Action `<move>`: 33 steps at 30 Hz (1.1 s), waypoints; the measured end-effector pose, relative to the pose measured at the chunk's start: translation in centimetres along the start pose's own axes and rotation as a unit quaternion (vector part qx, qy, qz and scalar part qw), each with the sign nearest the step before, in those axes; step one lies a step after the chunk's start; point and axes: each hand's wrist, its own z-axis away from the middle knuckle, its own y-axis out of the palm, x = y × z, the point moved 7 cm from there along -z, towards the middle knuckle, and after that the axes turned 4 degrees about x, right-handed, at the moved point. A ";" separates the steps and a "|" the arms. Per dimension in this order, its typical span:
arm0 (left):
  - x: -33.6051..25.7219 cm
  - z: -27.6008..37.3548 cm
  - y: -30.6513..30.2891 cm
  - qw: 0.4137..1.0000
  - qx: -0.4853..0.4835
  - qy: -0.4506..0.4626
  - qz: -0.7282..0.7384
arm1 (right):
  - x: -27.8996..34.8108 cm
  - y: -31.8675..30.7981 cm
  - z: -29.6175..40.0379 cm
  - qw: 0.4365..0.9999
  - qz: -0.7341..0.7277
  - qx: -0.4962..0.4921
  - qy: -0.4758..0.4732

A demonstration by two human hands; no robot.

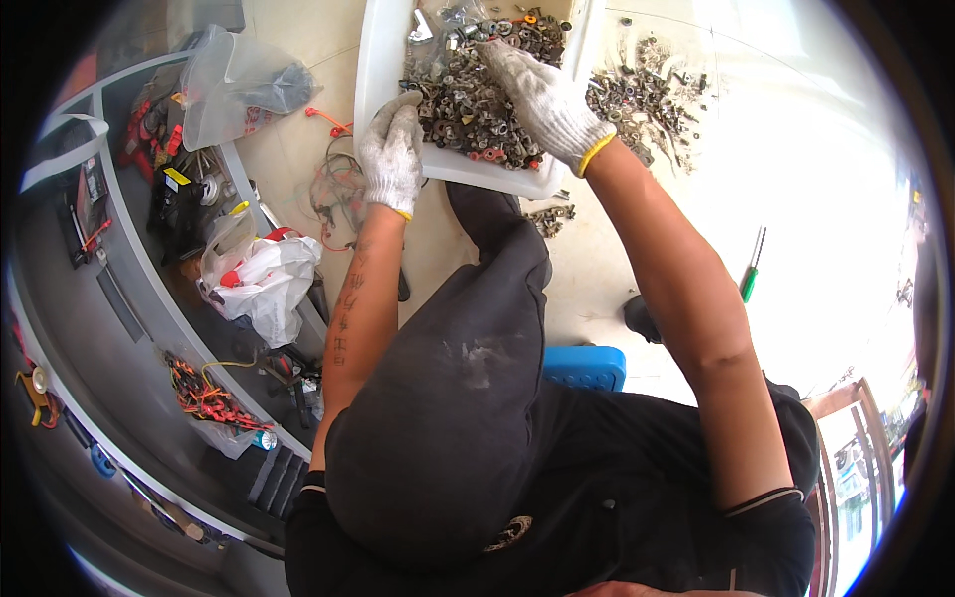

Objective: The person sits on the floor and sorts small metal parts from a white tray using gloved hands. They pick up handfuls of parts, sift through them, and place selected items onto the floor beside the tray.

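Observation:
A white plastic bin point(492, 173) at the top of the view holds a heap of mixed screws, nuts and other small metal hardware point(477, 123). My left hand point(393, 145), in a white knitted glove with a yellow hem, is at the bin's left wall, its fingers over the edge and seemingly gripping it. Over the heap's right side lies my gloved right hand point(548, 104), fingertips down among the pieces; whether it pinches one is hidden. In the bin's upper left are a clear plastic bag point(459, 15) and a white plastic piece point(421, 27).
Loose hardware point(645, 101) is spread on the floor right of the bin, with a smaller pile point(550, 221) below it. A green-handled screwdriver point(750, 282) lies at right, a blue stool point(586, 367) beneath me. Grey shelving point(127, 224) with bags and cables stands left.

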 end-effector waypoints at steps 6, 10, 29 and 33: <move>-1.7 1.8 0.1 0.997 -0.019 -0.015 0.073 | -0.3 -4.5 1.9 0.983 -0.092 -0.093 0.131; -3.7 4.3 5.5 0.995 0.048 -0.045 0.074 | -0.1 -2.7 6.1 0.901 -0.287 -0.059 0.321; -3.1 8.5 13.6 0.947 0.249 0.154 -0.134 | -1.5 -6.2 12.1 0.834 -0.366 0.014 0.412; -1.2 8.9 13.7 0.939 0.284 0.084 -0.172 | -5.3 -12.8 16.8 0.879 -0.080 0.178 0.434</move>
